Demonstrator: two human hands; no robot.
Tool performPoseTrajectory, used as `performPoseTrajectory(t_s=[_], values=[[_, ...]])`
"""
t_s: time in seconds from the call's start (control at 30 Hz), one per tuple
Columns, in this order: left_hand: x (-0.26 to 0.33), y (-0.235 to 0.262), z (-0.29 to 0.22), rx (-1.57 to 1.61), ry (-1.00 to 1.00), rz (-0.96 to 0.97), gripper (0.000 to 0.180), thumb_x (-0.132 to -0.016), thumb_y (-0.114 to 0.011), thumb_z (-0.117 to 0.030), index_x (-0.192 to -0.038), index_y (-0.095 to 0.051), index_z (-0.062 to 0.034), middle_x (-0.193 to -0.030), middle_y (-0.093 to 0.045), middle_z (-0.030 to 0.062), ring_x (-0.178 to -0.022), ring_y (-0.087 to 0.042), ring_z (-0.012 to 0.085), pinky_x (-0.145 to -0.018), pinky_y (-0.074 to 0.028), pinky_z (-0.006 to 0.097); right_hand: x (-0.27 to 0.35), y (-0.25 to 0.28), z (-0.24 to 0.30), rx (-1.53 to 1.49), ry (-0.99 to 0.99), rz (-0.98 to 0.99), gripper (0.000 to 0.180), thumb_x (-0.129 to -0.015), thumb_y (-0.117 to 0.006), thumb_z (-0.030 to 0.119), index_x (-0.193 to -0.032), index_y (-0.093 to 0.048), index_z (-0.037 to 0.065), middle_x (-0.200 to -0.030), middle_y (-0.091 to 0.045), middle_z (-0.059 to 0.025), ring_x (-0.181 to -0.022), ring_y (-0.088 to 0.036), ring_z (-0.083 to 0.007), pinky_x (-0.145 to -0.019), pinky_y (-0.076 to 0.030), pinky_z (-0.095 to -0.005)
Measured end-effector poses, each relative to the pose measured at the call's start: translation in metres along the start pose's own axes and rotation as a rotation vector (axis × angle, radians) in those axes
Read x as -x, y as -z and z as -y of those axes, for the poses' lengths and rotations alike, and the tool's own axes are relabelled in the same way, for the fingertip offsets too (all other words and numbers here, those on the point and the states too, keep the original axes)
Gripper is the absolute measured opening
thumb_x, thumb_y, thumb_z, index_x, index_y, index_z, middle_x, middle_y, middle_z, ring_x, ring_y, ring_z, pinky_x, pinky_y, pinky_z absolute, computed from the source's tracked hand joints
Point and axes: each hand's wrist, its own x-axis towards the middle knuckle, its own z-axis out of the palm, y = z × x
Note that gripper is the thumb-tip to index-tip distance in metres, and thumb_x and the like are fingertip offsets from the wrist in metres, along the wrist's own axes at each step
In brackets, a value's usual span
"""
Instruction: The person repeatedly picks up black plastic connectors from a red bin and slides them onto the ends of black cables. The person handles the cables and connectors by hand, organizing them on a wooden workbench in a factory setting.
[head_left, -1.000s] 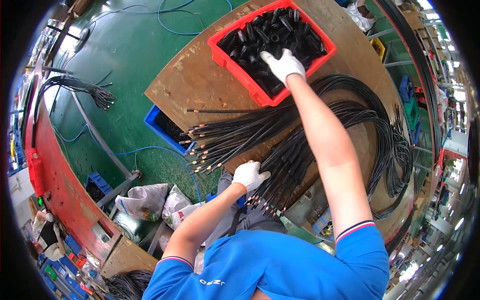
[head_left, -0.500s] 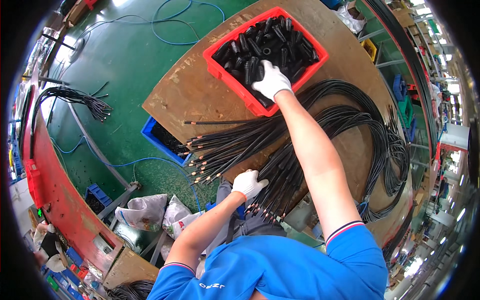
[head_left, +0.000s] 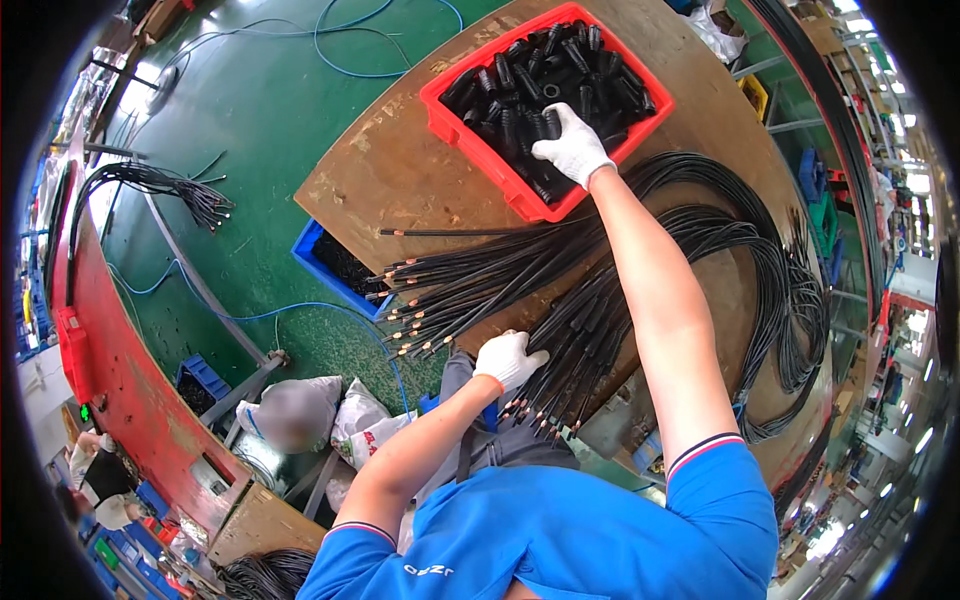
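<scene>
My right hand (head_left: 572,146), in a white glove, reaches into a red plastic crate (head_left: 446,122) full of black ribbed sleeves (head_left: 520,82) and closes around some of them. My left hand (head_left: 508,359), also gloved, rests on a bundle of black cables (head_left: 590,320) at the near edge of the brown worktable (head_left: 390,170), fingers curled on the cable ends. A second fan of black cables with copper tips (head_left: 450,290) lies just left of it. One single cable (head_left: 440,232) lies apart near the crate.
Long cable loops (head_left: 790,290) trail off to the right across the table. A blue bin (head_left: 335,262) sits below the table's left edge. A red machine frame (head_left: 110,360) and another cable bunch (head_left: 180,190) stand on the green floor at left. Bags (head_left: 300,410) lie near my feet.
The view has shifted slightly; my right hand has stayed in the red crate, working down among the black sleeves. My left hand has stayed on the cable bundle.
</scene>
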Motion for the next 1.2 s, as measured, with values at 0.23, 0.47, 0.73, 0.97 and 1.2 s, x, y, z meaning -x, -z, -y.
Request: performPoseTrajectory(t_s=[0.23,0.47,0.73,0.97,1.2], values=[[-0.001,0.003,-0.003,0.008,-0.015,-0.003,0.060,-0.089,-0.067,-0.058,-0.095,-0.071,0.0011,-0.103,-0.069,0.0283,-0.098,-0.069,0.0461,-0.090,-0.054,0.053,-0.021,-0.012,-0.032,-0.256,0.053,-0.218,0.058,-0.074,-0.083,0.014,-0.127,-0.059,0.006,-0.108,-0.071,-0.0093,-0.101,-0.069,-0.0229,-0.092,-0.054,-0.0365],[0.001,0.003,-0.003,0.011,-0.011,-0.013,0.060,-0.089,-0.067,-0.058,-0.095,-0.071,0.0011,-0.103,-0.069,0.0281,-0.098,-0.068,0.0459,-0.090,-0.054,0.053,-0.010,-0.008,-0.021,0.034,0.214,-0.133,0.057,-0.078,-0.080,0.018,-0.131,-0.059,0.011,-0.117,-0.073,-0.0156,-0.112,-0.072,-0.0321,-0.098,-0.054,-0.0390],[0.002,0.002,-0.003,0.017,-0.006,-0.008,0.060,-0.090,-0.068,-0.058,-0.095,-0.070,0.0012,-0.103,-0.069,0.0285,-0.099,-0.068,0.0462,-0.090,-0.053,0.053,-0.007,0.011,-0.010,0.315,0.634,-0.180,0.036,-0.082,-0.077,0.019,-0.116,-0.065,0.016,-0.107,-0.074,-0.0110,-0.101,-0.071,-0.0358,-0.086,-0.058,-0.0467],[0.000,-0.001,0.000,0.026,-0.010,-0.022,0.060,-0.089,-0.068,-0.058,-0.093,-0.070,0.0013,-0.102,-0.069,0.0290,-0.099,-0.068,0.0466,-0.090,-0.053,0.053,-0.025,0.018,0.028,0.626,0.758,0.176,0.036,-0.082,-0.073,0.016,-0.118,-0.066,0.016,-0.114,-0.073,-0.0114,-0.107,-0.070,-0.0355,-0.091,-0.057,-0.0473],[0.002,0.003,-0.005,0.038,0.013,-0.007,0.059,-0.089,-0.068,-0.058,-0.094,-0.070,0.0014,-0.102,-0.069,0.0290,-0.098,-0.068,0.0471,-0.090,-0.053,0.053,-0.008,0.035,0.026,0.552,0.785,0.239,0.032,-0.085,-0.069,0.017,-0.116,-0.067,0.016,-0.107,-0.073,-0.0108,-0.099,-0.071,-0.0361,-0.085,-0.058,-0.0480]])
